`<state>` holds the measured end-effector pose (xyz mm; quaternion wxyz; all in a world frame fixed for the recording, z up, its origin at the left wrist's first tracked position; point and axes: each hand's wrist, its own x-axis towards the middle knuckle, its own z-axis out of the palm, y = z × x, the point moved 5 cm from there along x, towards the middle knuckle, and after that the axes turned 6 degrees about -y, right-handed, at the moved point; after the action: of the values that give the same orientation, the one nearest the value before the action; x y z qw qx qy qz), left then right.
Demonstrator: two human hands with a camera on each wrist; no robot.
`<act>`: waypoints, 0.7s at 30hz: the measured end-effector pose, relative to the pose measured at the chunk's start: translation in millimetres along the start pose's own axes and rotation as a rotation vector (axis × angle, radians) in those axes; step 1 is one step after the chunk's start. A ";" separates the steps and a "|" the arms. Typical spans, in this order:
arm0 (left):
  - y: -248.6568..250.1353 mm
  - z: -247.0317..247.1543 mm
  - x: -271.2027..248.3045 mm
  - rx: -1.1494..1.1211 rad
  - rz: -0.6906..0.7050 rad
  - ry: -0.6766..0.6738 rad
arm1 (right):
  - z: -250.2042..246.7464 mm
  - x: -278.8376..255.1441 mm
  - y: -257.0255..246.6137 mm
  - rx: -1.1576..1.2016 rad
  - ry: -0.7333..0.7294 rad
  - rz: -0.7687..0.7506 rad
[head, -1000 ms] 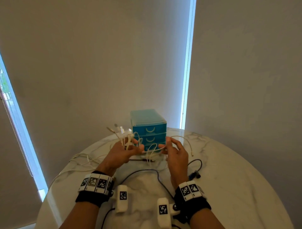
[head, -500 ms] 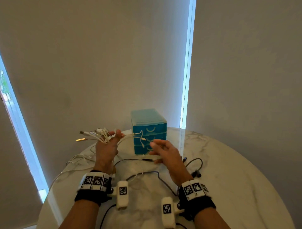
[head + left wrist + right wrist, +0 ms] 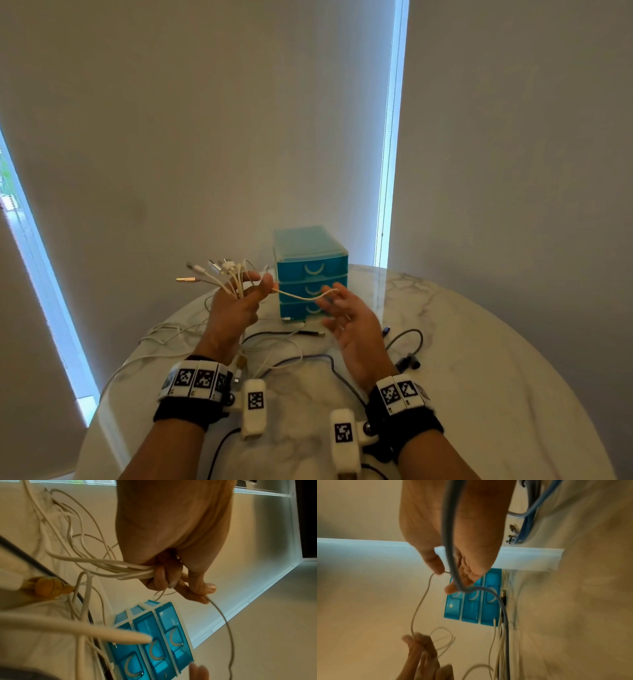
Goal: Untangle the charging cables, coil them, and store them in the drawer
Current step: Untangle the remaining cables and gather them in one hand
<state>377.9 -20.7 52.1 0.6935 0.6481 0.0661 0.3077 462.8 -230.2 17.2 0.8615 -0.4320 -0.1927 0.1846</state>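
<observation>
**A:** How should that step have gone, in your judgement?

**B:** The left hand [image 3: 233,308] was raised over the table's left half, fingers curled round a bundle of white charging cables [image 3: 135,570], plugs [image 3: 219,270] fanning out above the fist. One thin white strand [image 3: 301,296] ran from its thumb and forefinger across to the right hand [image 3: 352,322]. I'd have kept the bundle gripped firm and drawn that one strand out slowly, sideways, so it slid free and no loop cinched.

**A:** Was the right hand holding it?

**B:** Only lightly. Its fingers were spread and nearly straight, and the strand's end lay pinched at the thumb tip [image 3: 436,568]. A surer pinch would have helped before any pull.

**A:** And the cables themselves?

**B:** Thin, limp, mostly white; one plug looked gold. Their tails hung from the fist to the marble table [image 3: 479,342] and trailed in loose loops toward its left edge. A dark cable [image 3: 329,359] lay across the middle of the table, with a black-plugged cable [image 3: 407,346] to the right of it. None was coiled.

**A:** The drawers?

**B:** The blue three-drawer box [image 3: 310,270] stood at the table's far edge, behind both hands, all three drawers closed. One would need opening before anything was stored.
</observation>
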 end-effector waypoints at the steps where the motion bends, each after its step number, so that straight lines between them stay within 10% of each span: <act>1: -0.1 -0.6 -0.7 0.026 -0.013 0.002 | -9.2 1.0 -5.5 0.125 0.048 -0.013; 9: -3.3 9.5 -3.1 0.394 -0.065 -0.087 | -52.8 4.7 -30.0 0.088 0.266 -0.179; 21: -1.4 7.1 -3.4 0.103 -0.067 -0.195 | -36.4 2.9 -33.2 -0.324 0.226 -0.174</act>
<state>379.2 -28.5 50.8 0.6723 0.7072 0.0355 0.2161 488.1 -271.8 24.6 0.8096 -0.5646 -0.1585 0.0265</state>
